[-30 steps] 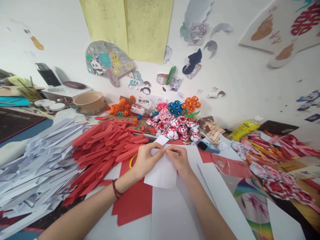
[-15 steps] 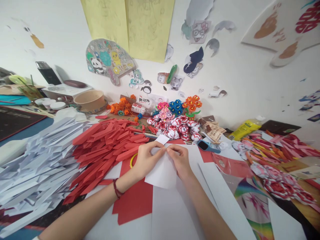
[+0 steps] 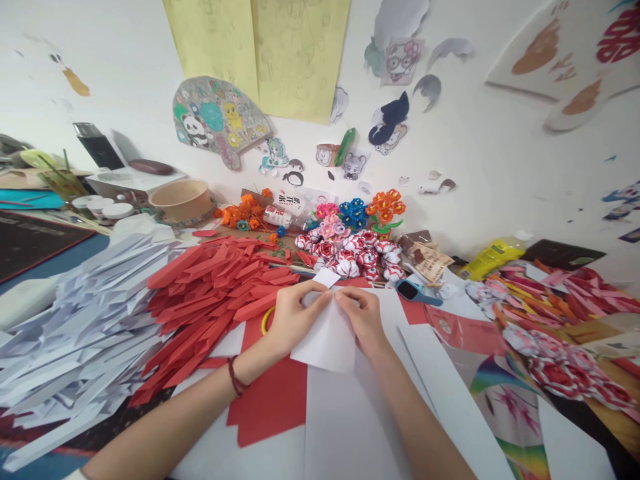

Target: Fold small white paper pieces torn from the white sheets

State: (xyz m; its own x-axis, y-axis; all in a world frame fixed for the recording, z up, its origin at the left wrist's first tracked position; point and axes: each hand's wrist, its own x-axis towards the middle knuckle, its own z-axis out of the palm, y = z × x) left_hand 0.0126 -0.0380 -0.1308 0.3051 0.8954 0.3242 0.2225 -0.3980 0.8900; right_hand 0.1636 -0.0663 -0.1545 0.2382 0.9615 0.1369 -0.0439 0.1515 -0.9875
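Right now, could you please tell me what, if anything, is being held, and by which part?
The left hand and right hand pinch a piece of white paper by its upper part; its wider lower part is free.

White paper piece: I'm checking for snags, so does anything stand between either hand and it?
Nothing visible does: the left hand and right hand both touch the white paper piece; red strips lie off left.

Red 囍 (image 3: 619,39) on white fan (image 3: 565,70); 水 (image 3: 289,200) on white label (image 3: 295,195).
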